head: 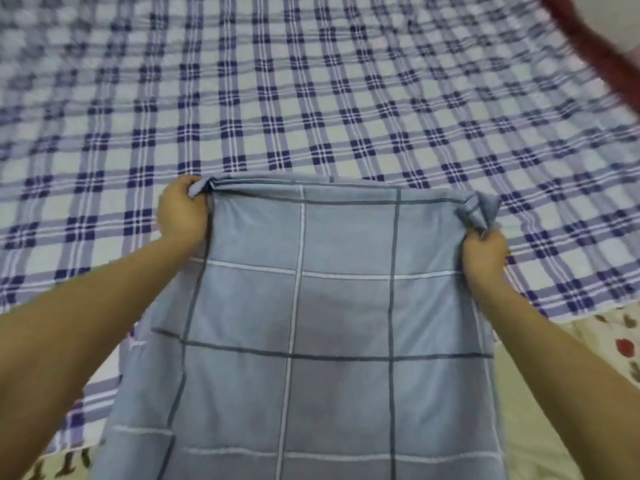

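My two hands hold a grey-blue cloth (pixel 343 306) by its far corners. My left hand (pixel 181 213) has its fingers curled round the far left corner, where several layered edges are bunched together. My right hand (pixel 483 254) grips the far right corner, with a twist of fabric standing up above the knuckles. Between the two grips the far edge runs nearly straight and fairly taut. The cloth, crossed by white and dark lines in a wide grid, stretches from that edge toward me and out of the bottom of the view, so its near end is hidden. It is spread above the near part of a bed covered by a blue-and-white checked sheet (pixel 311 98), which lies flat to the far side; I cannot tell whether cloth and sheet touch. A cream printed cover (pixel 616 344) shows at the near right, and a blurred red thing (pixel 595 53) crosses the far right corner. I judge this to be an early stage of folding or spreading: the corners are gathered and the edge is aligned, but no finished fold lies on the bed, and laying down and smoothing are left to do.
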Demonstrator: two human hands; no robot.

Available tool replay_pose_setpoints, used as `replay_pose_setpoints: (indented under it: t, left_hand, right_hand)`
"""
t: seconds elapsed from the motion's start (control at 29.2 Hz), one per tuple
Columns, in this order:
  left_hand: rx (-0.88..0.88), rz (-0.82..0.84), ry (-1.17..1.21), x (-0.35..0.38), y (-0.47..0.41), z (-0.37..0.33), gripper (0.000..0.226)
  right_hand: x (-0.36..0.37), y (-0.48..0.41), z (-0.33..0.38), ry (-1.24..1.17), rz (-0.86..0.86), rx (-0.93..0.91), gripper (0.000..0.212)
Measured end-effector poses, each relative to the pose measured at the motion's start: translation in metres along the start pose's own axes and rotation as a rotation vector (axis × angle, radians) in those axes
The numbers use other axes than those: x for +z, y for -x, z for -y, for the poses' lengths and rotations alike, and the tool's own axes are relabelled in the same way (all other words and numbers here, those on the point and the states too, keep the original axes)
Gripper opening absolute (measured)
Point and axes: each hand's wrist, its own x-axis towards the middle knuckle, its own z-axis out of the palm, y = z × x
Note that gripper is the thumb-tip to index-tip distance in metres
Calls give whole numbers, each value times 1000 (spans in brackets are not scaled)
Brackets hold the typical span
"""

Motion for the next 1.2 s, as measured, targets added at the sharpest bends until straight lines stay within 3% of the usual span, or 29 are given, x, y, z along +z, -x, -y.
replay_pose_setpoints:
  t: [0.1,0.24,0.38,0.48,0.62,0.69,0.75,0.79,0.82,0.89,0.93,0.99,1.06,1.2]
  left_hand:
    - [-143,51,2,19,-10,18,24]
    - [-194,117,10,33,2,43,34]
    - [-138,-13,-61,35,-9,49,22]
    - [-180,-87,-92,40,-12,45,20]
    - [-272,2,-41,42,-19,52,28]
    - [-321,-77,-183,51,-16,48,29]
    - [-250,-180,-445,57,-3,34,40]
    - [-92,-141,-485,59,8,26,46]
    - [136,-10,-472,63,22,21,50]
    - [677,315,-474,74,59,20,55]
    - [864,436,-531,79,75,27,61]
    - [941,560,-678,87,77,38,74]
    - [741,542,-785,97,53,46,82]
    - [333,506,-821,116,7,29,82]
  right_hand:
    - [20,-21,-15,102,183,167,33]
    - [33,-34,-16,105,220,188,69]
    - [41,-45,-8,-27,61,59,26]
    - [45,-57,-4,-12,7,-36,26]
    - [51,-64,-2,59,54,93,36]
    - [57,-56,0,158,23,56,28]
    - [64,-37,0,405,-105,-111,45]
    - [66,-19,-1,482,-135,-288,55]
    - [70,3,-1,504,-55,-516,59]
    - [81,51,-8,511,307,-1019,58]
    - [89,67,-19,573,477,-1251,58]
    - [100,65,-28,783,674,-1467,61]
    - [111,34,-29,908,625,-1301,66]
    - [139,-12,3,943,435,-634,58]
